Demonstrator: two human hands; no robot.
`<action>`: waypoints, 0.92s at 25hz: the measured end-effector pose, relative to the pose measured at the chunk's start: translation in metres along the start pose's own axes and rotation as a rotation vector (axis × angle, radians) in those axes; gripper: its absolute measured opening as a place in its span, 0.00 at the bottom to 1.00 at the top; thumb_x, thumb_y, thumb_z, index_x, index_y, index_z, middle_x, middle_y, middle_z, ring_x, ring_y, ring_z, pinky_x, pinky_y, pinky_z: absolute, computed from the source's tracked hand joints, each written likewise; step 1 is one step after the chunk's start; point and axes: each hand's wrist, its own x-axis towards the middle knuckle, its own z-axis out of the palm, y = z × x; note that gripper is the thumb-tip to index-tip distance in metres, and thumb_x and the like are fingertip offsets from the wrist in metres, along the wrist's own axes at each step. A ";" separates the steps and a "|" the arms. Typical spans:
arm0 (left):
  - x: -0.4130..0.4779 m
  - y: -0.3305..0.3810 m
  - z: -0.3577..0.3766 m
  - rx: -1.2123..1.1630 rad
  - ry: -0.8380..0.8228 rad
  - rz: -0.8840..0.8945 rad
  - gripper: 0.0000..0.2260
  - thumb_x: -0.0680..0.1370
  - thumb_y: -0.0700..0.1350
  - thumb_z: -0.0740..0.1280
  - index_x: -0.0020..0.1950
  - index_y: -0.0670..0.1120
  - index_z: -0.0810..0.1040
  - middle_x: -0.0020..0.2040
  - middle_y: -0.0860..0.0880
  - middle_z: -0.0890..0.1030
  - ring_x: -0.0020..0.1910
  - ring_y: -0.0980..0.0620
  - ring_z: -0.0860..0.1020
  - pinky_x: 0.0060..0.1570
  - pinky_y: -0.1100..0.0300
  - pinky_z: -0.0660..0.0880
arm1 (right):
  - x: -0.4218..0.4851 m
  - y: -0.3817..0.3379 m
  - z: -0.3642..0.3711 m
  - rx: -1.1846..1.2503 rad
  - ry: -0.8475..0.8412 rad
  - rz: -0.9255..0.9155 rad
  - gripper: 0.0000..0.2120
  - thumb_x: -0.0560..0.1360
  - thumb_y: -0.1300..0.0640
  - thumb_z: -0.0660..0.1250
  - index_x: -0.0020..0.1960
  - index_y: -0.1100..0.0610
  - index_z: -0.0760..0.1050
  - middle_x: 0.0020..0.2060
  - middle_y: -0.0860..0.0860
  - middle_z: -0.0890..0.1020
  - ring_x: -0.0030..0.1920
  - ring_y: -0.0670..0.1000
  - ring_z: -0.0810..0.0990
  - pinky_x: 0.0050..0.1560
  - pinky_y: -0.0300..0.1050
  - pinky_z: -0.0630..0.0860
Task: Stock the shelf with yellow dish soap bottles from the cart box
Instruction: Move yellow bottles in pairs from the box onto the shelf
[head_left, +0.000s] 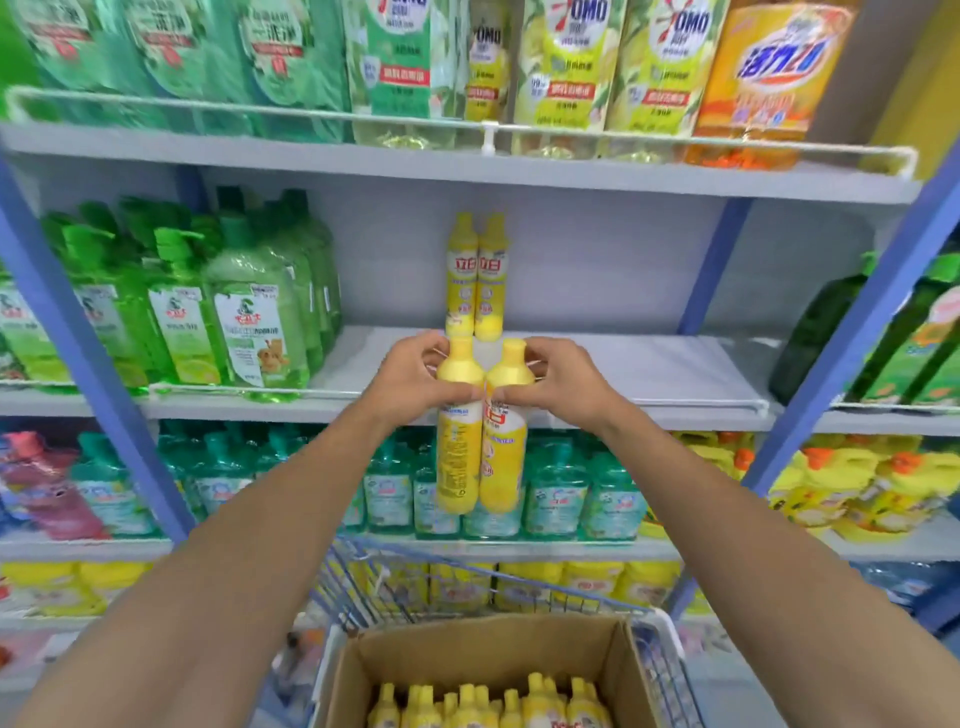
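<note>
Two yellow dish soap bottles hang side by side in the air in front of the middle shelf (649, 364). My left hand (415, 379) grips the neck of the left bottle (458, 457). My right hand (561, 382) grips the neck of the right bottle (503, 462). Both bottles are upright, their bases below the shelf's front rail. Two more yellow bottles (475, 280) stand together at the back of that shelf. Below, the cardboard box (467, 654) in the cart holds several yellow bottles (488, 701).
Green pump bottles (208, 312) fill the shelf's left side; dark green bottles (821, 338) stand at its right. A white wire rail (675, 402) runs along the front edge. The blue wire cart (405, 587) is beneath my arms. Blue uprights (78, 338) frame the bay.
</note>
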 end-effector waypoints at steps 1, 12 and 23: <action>0.014 0.014 -0.004 -0.002 0.023 0.028 0.22 0.63 0.38 0.84 0.53 0.40 0.80 0.47 0.44 0.85 0.44 0.52 0.81 0.48 0.54 0.79 | 0.013 -0.009 -0.013 0.020 -0.001 -0.034 0.14 0.65 0.57 0.83 0.44 0.47 0.80 0.41 0.43 0.86 0.42 0.44 0.83 0.47 0.41 0.80; 0.130 0.069 -0.028 0.046 0.198 0.156 0.25 0.63 0.43 0.84 0.55 0.40 0.81 0.52 0.41 0.84 0.48 0.51 0.80 0.53 0.53 0.78 | 0.128 -0.020 -0.073 0.136 0.104 -0.118 0.19 0.66 0.59 0.82 0.53 0.49 0.79 0.47 0.48 0.85 0.49 0.48 0.83 0.56 0.48 0.81; 0.128 0.015 -0.011 -0.158 0.168 0.055 0.25 0.67 0.38 0.81 0.61 0.41 0.76 0.51 0.49 0.83 0.44 0.60 0.83 0.43 0.64 0.81 | 0.149 0.031 -0.029 0.307 0.170 0.014 0.29 0.68 0.61 0.82 0.66 0.60 0.75 0.57 0.53 0.84 0.55 0.48 0.85 0.56 0.43 0.81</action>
